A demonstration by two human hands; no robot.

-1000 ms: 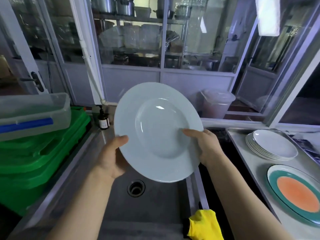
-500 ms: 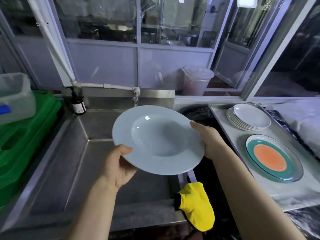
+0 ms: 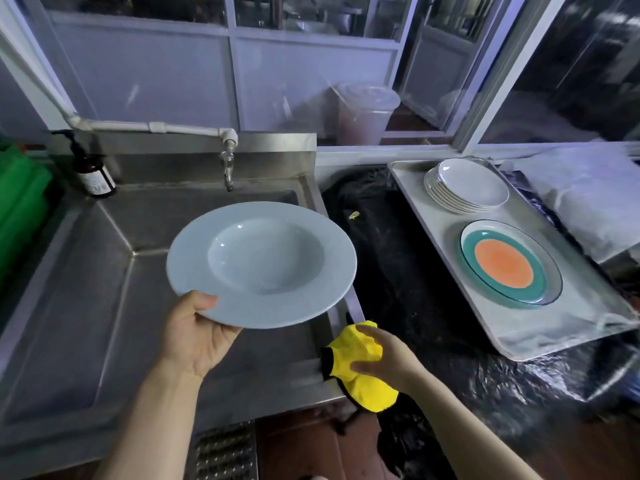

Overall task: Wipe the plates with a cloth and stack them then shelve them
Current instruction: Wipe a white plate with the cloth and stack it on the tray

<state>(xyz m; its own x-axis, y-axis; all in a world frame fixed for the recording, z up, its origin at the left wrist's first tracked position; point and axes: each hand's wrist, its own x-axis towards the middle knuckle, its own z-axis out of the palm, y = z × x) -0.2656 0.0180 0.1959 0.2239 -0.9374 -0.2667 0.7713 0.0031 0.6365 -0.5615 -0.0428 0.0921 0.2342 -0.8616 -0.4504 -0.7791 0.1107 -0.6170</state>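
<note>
A pale blue deep plate (image 3: 261, 263) is held level over the steel sink (image 3: 86, 306). My left hand (image 3: 195, 332) grips its near rim, thumb on top. My right hand (image 3: 381, 353) grips the yellow cloth (image 3: 353, 372) that lies on the sink's front right corner. On a metal tray (image 3: 446, 299) to the right stands a stack of white plates (image 3: 467, 187), and nearer me lies a plate with an orange centre and teal ring (image 3: 505, 265).
A tap (image 3: 227, 164) hangs over the sink's back edge, with a brown bottle (image 3: 93, 174) at the back left. Green crates (image 3: 20, 202) sit at the left. Black plastic sheeting (image 3: 391, 258) fills the gap between sink and tray.
The plate has tipped from facing me to lying level and lower. My right hand has let go of its rim and dropped onto the yellow cloth. My view has tilted downward.
</note>
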